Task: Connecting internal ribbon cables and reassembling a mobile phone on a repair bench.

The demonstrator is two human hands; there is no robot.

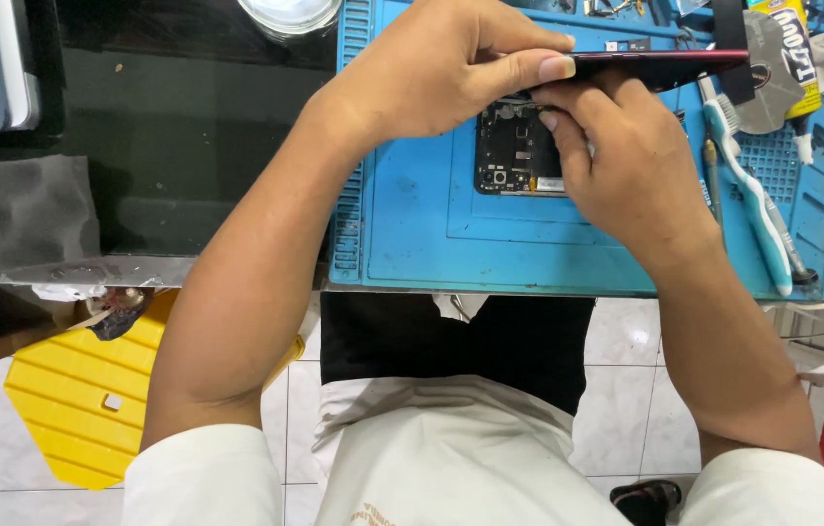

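Observation:
My left hand [441, 68] grips the edge of a thin dark red phone back cover [660, 64], held on edge above a blue work mat [412, 224]. Under it lies the opened phone body [514, 151], its dark circuit board and camera parts exposed. My right hand [626, 161] rests on the phone body, with its fingertips at the seam where the cover meets the board. Whether the right fingers pinch anything small is hidden.
A white and teal toothbrush [753, 200] and a thin tool [711, 175] lie at the mat's right. A glue tube [792, 49] sits at the top right, a glass dish [287, 14] at the top. Grey foam [12, 214] lies left; a yellow plastic piece [80, 399] is on the tiled floor.

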